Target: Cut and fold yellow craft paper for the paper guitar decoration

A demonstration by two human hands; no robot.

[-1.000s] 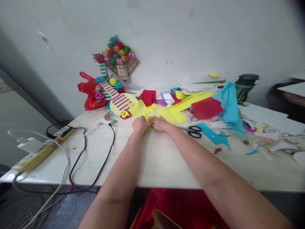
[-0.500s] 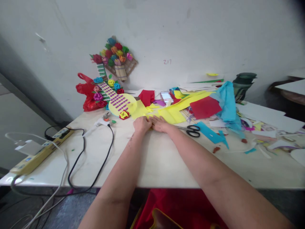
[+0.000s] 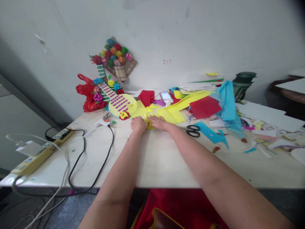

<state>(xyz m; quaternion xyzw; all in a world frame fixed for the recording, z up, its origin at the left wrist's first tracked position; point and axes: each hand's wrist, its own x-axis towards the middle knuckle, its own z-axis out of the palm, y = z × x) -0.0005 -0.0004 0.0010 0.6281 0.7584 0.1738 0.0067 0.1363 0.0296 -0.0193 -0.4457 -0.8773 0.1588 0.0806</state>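
Note:
A small piece of yellow crepe paper (image 3: 149, 125) lies on the table between my two hands. My left hand (image 3: 139, 124) is closed at its left edge, fingers curled down; the fingertips are partly hidden. My right hand (image 3: 158, 122) lies flat with fingers stretched over the right side of the paper. Behind them are more yellow crepe sheets (image 3: 175, 116). Scissors (image 3: 193, 130) with black handles lie right of my right hand, blades partly hidden by the wrist. Left of my left hand sits a yellow paper guitar (image 3: 132, 103) with purple strips and a red-yellow flower (image 3: 124, 115).
A glue gun (image 3: 102, 122) and its black cord lie left, near a power strip (image 3: 45, 151). Red crepe paper (image 3: 206, 107), blue crepe paper (image 3: 227, 101) and paper scraps (image 3: 262, 130) cover the right side. A dark green bottle (image 3: 241, 86) stands behind. Paper flowers (image 3: 116, 52) lean on the wall.
My hands have parted slightly, the left one shifting left. More of the small yellow paper shows between them.

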